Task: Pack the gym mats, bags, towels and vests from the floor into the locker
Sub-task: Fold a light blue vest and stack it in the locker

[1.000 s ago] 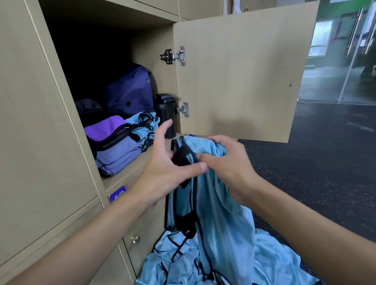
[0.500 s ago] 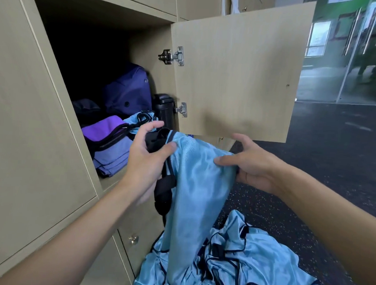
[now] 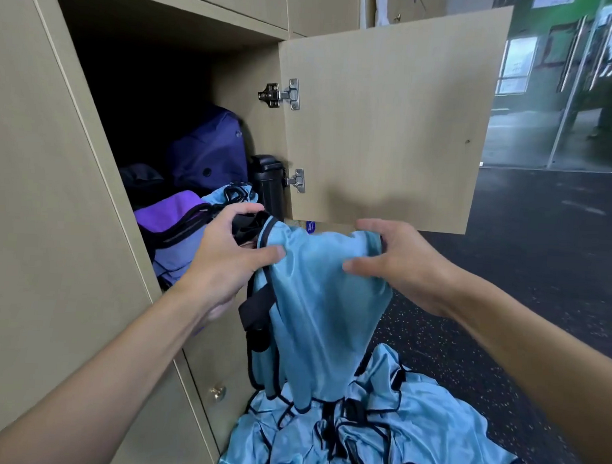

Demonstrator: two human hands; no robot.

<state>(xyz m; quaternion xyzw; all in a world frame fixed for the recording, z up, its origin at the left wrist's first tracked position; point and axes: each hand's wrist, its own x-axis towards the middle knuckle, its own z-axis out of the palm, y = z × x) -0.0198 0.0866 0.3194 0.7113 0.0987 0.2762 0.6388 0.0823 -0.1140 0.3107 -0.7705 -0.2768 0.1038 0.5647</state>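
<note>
I hold a light blue vest with black trim (image 3: 324,313) up in front of the open locker (image 3: 173,33). My left hand (image 3: 226,260) grips its top left corner and black strap. My right hand (image 3: 398,264) pinches its top right edge between thumb and fingers. The vest hangs down to a pile of more blue vests (image 3: 376,435) on the floor. Inside the locker lie a purple bag (image 3: 171,226), a dark blue bag (image 3: 210,150), another blue vest (image 3: 229,193) and a black bottle (image 3: 270,184).
The locker door (image 3: 390,123) stands open to the right, above my right hand. Closed locker doors (image 3: 44,255) are on the left and below, one with a small brass knob (image 3: 217,392). Dark speckled floor (image 3: 523,276) stretches right toward glass doors (image 3: 567,85).
My hands have moved apart and spread the top of the vest wide. The vest has risen slightly, with its upper edge now at the locker opening's height.
</note>
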